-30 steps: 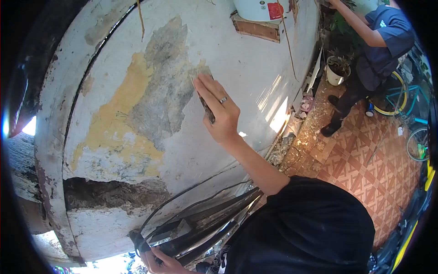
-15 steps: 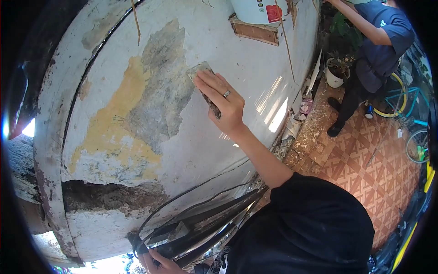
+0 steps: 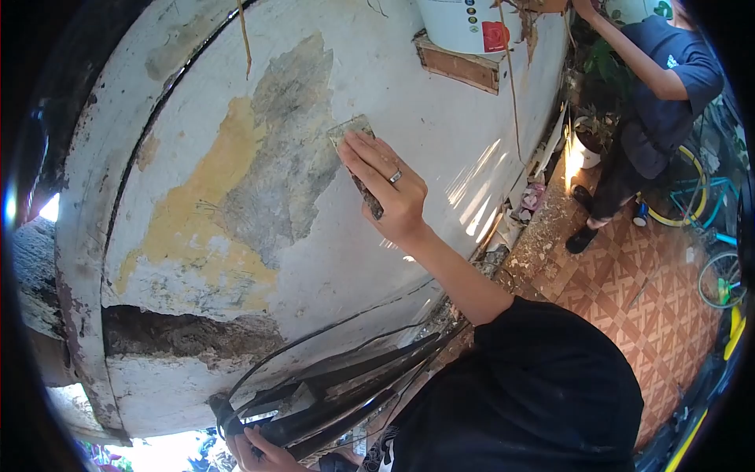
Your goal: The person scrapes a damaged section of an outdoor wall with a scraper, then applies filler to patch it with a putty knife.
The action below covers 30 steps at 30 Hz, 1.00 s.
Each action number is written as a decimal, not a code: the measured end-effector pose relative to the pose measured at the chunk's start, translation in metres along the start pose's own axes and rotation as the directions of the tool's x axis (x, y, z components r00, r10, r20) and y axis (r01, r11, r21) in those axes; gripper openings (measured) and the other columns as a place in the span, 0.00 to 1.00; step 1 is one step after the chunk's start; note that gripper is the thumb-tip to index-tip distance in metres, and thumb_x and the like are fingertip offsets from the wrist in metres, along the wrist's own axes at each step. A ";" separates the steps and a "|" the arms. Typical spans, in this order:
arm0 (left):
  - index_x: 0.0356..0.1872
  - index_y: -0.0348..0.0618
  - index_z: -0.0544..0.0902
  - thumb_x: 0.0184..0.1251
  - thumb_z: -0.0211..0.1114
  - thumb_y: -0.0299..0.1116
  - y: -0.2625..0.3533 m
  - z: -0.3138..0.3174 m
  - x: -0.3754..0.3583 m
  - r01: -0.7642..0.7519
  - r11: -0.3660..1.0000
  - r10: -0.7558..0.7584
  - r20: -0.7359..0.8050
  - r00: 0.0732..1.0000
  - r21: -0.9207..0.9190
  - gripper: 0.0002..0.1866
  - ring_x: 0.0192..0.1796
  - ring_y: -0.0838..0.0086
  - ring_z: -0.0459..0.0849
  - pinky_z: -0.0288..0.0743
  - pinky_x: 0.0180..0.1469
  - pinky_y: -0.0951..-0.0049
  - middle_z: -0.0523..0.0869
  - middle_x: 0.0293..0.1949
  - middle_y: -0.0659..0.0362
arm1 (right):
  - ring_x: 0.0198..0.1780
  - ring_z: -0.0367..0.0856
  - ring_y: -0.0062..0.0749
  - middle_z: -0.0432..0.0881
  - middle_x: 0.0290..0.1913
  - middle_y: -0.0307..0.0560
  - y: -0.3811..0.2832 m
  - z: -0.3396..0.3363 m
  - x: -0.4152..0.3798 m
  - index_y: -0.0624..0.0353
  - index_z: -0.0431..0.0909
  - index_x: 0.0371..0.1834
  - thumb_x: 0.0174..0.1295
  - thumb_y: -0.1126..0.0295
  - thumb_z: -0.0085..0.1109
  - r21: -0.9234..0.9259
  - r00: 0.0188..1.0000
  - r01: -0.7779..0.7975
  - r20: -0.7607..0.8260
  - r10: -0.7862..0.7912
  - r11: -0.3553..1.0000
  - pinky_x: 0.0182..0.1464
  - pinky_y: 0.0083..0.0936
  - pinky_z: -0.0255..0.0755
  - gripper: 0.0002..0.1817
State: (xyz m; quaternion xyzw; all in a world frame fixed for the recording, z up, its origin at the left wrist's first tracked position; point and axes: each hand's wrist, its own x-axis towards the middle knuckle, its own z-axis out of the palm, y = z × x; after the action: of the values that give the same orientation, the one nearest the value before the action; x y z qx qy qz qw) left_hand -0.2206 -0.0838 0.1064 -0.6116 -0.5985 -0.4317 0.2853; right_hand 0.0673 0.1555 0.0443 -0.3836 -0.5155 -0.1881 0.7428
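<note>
The scraper [image 3: 355, 157] is pressed flat at frame centre, blade aimed upper left; it is gripped by the right hand [image 3: 389, 193], fingers extended; the left hand [image 3: 263, 452], lower edge, is seemingly closed on dark strips [image 3: 330, 401].

White plastered wall [image 3: 440, 157] with peeled grey and yellow patches; patterned terracotta tile floor [image 3: 645, 307]; sunlight streaks across wall base.
</note>
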 end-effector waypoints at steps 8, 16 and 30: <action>0.12 0.37 0.67 0.68 0.63 0.35 -0.008 -0.006 -0.003 -0.025 0.999 0.024 0.025 0.999 0.041 0.25 0.18 0.66 0.62 0.55 0.24 0.63 0.61 0.12 0.56 | 0.53 0.83 0.35 0.84 0.51 0.43 0.019 0.000 0.002 0.54 0.85 0.47 0.56 0.76 0.61 -0.019 0.995 0.101 -0.004 -0.101 0.995 0.55 0.33 0.79 0.15; 0.18 0.31 0.74 0.68 0.61 0.29 -0.022 -0.004 -0.013 0.077 0.996 -0.079 0.048 0.996 0.049 0.18 0.22 0.69 0.69 0.67 0.27 0.70 0.70 0.17 0.56 | 0.52 0.84 0.33 0.85 0.51 0.39 0.042 -0.013 0.016 0.52 0.85 0.46 0.56 0.73 0.62 0.040 0.967 0.241 0.076 -0.243 0.970 0.54 0.31 0.80 0.14; 0.25 0.28 0.79 0.71 0.57 0.30 -0.034 -0.014 -0.019 0.056 0.987 -0.068 0.077 0.995 0.153 0.15 0.24 0.69 0.75 0.71 0.26 0.71 0.79 0.22 0.52 | 0.55 0.82 0.37 0.82 0.55 0.41 0.030 -0.038 0.022 0.52 0.81 0.53 0.47 0.83 0.63 0.130 0.975 0.137 0.160 -0.157 0.982 0.56 0.33 0.79 0.26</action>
State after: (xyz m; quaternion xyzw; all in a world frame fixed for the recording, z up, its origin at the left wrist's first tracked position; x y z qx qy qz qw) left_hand -0.2549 -0.1011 0.0910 -0.5866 -0.6593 -0.3684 0.2924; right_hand 0.1196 0.1482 0.0467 -0.3143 -0.6141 -0.1784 0.7016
